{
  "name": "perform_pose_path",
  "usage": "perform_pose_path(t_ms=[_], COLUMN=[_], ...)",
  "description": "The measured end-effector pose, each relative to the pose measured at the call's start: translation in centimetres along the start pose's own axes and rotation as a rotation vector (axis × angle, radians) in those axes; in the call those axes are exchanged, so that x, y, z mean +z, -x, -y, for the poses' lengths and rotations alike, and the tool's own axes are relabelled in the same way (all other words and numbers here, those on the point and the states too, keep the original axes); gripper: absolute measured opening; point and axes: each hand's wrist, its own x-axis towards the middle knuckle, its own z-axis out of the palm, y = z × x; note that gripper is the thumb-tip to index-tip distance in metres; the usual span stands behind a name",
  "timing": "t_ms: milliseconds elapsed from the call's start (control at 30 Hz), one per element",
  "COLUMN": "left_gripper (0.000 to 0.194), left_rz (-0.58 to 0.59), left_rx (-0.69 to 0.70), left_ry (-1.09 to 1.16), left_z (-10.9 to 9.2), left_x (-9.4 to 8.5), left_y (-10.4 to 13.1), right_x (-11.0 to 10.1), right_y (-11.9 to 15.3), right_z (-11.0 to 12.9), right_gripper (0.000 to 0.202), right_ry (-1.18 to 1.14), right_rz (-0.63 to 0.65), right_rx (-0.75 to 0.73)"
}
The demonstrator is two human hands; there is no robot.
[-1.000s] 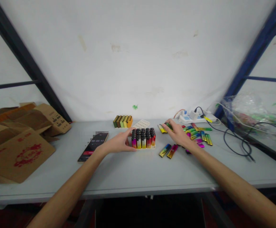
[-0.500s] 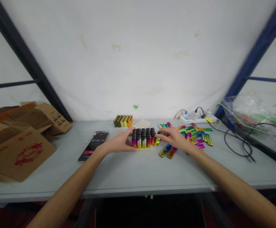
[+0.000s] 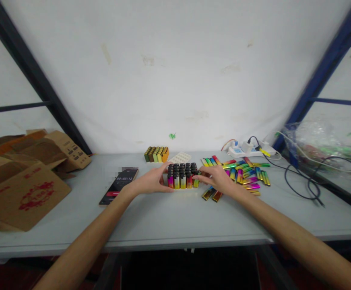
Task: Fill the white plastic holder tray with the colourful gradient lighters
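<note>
A block of upright lighters (image 3: 182,177) with black tops and shiny pink, yellow and red bodies stands mid-table in a pale tray, its rim barely showing. My left hand (image 3: 153,180) is wrapped against the block's left side, thumb in front and fingers behind. At the right front corner, my right hand (image 3: 216,177) pinches a green-yellow lighter (image 3: 196,182), which stands against the others. Beyond that hand, many loose metallic lighters (image 3: 249,173) lie scattered. Two gold-ended ones (image 3: 208,193) lie just in front of it, partly covered.
Behind the block are a second group of upright lighters (image 3: 156,154) and a white perforated tray (image 3: 180,157). A phone (image 3: 119,186) lies left, beside cardboard boxes (image 3: 27,193). A power strip (image 3: 250,150), black cable (image 3: 302,196) and clear plastic bag (image 3: 317,137) are at the right.
My right hand has moved left with the green-yellow lighter, bringing it against the block's right front corner. More loose lighters show behind the hand. My left hand has stayed in place.
</note>
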Motion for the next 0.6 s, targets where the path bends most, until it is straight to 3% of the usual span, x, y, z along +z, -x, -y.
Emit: perform_pose_path(t_ms=[600], left_gripper=[0.094], left_rz=[0.022], left_rx=[-0.005], left_ry=[0.007], left_z=[-0.15], left_x=[0.01], left_y=[-0.09], right_x=[-0.5], right_y=[-0.21], right_z=[0.67], right_gripper=[0.063], right_ry=[0.083], right_rz=[0.063], right_rx=[-0.088])
